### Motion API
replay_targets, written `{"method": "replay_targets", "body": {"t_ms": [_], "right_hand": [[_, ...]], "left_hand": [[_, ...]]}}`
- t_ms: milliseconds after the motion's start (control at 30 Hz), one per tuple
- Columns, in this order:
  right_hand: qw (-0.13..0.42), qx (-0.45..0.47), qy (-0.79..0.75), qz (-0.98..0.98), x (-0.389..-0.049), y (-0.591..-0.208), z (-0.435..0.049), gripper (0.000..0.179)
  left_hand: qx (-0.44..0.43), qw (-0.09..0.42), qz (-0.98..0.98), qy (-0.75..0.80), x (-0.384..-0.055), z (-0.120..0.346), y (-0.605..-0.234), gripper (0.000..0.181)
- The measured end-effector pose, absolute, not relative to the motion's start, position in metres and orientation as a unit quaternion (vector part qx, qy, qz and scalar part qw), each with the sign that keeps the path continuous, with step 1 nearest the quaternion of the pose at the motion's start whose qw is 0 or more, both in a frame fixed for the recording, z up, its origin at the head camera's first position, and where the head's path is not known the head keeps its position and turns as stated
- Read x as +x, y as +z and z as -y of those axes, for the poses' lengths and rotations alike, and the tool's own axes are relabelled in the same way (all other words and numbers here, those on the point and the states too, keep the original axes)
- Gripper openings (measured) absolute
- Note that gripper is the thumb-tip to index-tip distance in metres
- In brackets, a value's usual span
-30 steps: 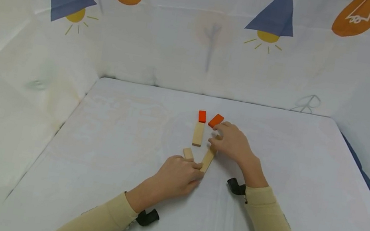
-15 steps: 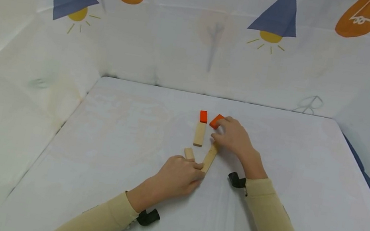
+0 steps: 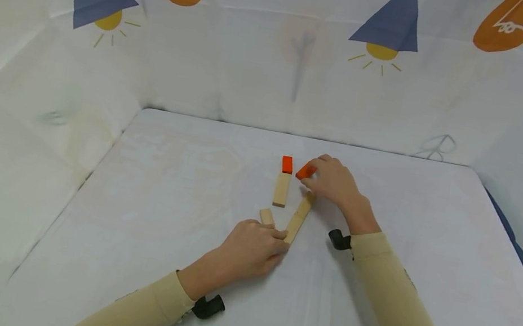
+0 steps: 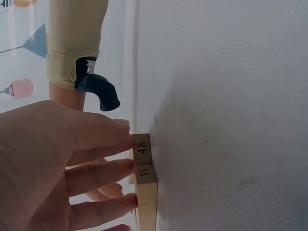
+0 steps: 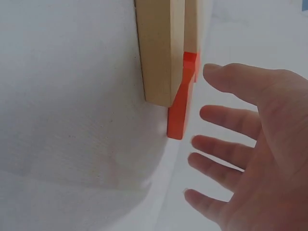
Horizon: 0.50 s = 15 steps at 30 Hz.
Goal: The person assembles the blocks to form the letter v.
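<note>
My left hand [image 3: 250, 248] lies over the near ends of two wooden blocks. In the left wrist view its fairly straight fingertips touch blocks whose ends are numbered, one marked 48 [image 4: 142, 150] and one beside it [image 4: 146, 174]. A slanted wooden block [image 3: 300, 217] runs from that hand toward my right hand [image 3: 335, 181]. The right fingers reach over a tilted orange block [image 3: 304, 171], partly hiding it; in the right wrist view they look extended and apart from the orange block [image 5: 178, 115], which lies beyond a wooden block [image 5: 156, 53].
Left of the right hand, a second orange block [image 3: 287, 164] stands end to end with a wooden block [image 3: 281, 190]. A short wooden end [image 3: 266, 216] shows beyond the left hand. The white table [image 3: 158, 198] meets a patterned cloth backdrop [image 3: 250, 70] at its far edge.
My right hand has moved away from me, from the far end of the slanted block to over the tilted orange block. The left hand and the blocks stay put.
</note>
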State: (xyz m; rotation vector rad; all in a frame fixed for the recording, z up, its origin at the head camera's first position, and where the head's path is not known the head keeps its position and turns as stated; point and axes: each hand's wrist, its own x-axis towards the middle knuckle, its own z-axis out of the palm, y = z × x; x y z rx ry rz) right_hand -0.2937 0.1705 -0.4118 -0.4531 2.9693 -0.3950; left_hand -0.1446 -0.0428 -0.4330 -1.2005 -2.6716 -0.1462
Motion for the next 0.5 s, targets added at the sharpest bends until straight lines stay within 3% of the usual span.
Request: {"method": "replay_targets", "body": {"t_ms": [500], "right_hand": [[0.087,-0.146,-0.121,-0.978,-0.308,-0.416,-0.171,0.04]], "left_hand": [[-0.404,0.101,0.908,-0.051,-0.144,0.041,-0.433,0.019]]}}
